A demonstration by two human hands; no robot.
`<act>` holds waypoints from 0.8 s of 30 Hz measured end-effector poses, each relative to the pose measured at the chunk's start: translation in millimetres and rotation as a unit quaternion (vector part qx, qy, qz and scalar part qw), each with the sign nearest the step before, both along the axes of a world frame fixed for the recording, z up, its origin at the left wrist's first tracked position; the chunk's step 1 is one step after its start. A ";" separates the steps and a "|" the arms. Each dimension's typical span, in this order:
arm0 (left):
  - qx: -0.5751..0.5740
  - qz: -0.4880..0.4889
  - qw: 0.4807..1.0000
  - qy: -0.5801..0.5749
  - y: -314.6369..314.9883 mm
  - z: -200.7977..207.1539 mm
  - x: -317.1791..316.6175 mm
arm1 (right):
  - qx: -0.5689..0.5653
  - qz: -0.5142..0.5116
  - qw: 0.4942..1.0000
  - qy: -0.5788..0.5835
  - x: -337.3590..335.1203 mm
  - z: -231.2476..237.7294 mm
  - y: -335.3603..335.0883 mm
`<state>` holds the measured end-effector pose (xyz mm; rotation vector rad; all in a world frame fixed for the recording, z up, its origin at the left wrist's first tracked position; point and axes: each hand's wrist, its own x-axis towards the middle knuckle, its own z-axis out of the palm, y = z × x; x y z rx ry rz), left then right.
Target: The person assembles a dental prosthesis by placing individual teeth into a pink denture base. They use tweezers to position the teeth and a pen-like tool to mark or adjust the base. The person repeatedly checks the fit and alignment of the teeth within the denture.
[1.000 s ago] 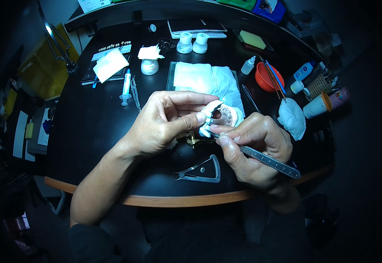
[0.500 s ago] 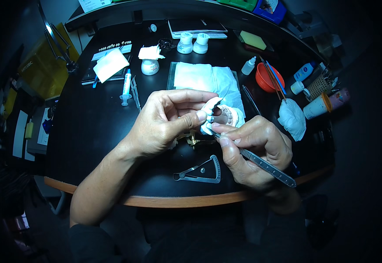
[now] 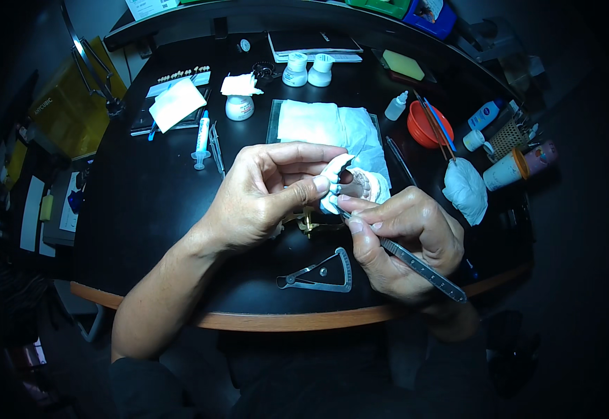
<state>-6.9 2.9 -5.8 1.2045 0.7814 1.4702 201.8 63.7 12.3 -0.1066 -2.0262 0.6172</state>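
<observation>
My left hand (image 3: 266,192) pinches a white plaster dental model piece (image 3: 334,168) between thumb and fingers. Some of its teeth look pale blue. My right hand (image 3: 412,241) grips a flat metal scalpel handle (image 3: 423,269) like a pen, its tip up against the model's lower end; the blade itself is hard to make out. Just behind sits another plaster dental cast (image 3: 377,184) with teeth, partly covered by my right fingers. Brass-coloured metal parts (image 3: 308,225) show beneath my hands. A metal thickness caliper (image 3: 322,276) lies on the desk in front of them.
White tissue (image 3: 318,126) covers a plate behind my hands. To the right stand a red bowl (image 3: 426,129) with brushes across it, a crumpled tissue (image 3: 465,190) and a cup (image 3: 505,172). A syringe (image 3: 202,143), tweezers (image 3: 216,150) and jars (image 3: 320,71) are farther back.
The rear end of the scalpel handle has swung slightly down and left, and my right hand has shifted a little with it. My left hand and the model stay put.
</observation>
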 end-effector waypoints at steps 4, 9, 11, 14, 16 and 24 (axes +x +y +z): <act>-0.003 0.000 1.000 -0.021 -0.1 -3.1 0.7 | 0.008 -0.015 1.000 0.007 -0.8 -2.8 -1.9; -0.003 -0.002 1.000 -0.021 0.4 -3.1 0.2 | 0.021 -0.019 0.999 0.016 -1.8 -4.7 -1.1; -0.005 -0.005 1.000 -0.028 0.7 -3.5 0.3 | 0.022 -0.018 0.999 0.021 -2.3 -5.1 -1.3; -0.005 -0.007 0.999 -0.035 0.9 -3.7 0.5 | 0.022 -0.018 0.999 0.021 -2.4 -4.4 -1.9; -0.002 -0.008 0.999 -0.038 0.9 -3.5 0.6 | 0.021 -0.019 0.999 0.020 -2.4 -4.0 -2.3; 0.001 0.001 1.000 -0.026 0.9 -2.8 0.7 | 0.023 -0.023 0.999 0.004 -0.8 -1.7 -2.7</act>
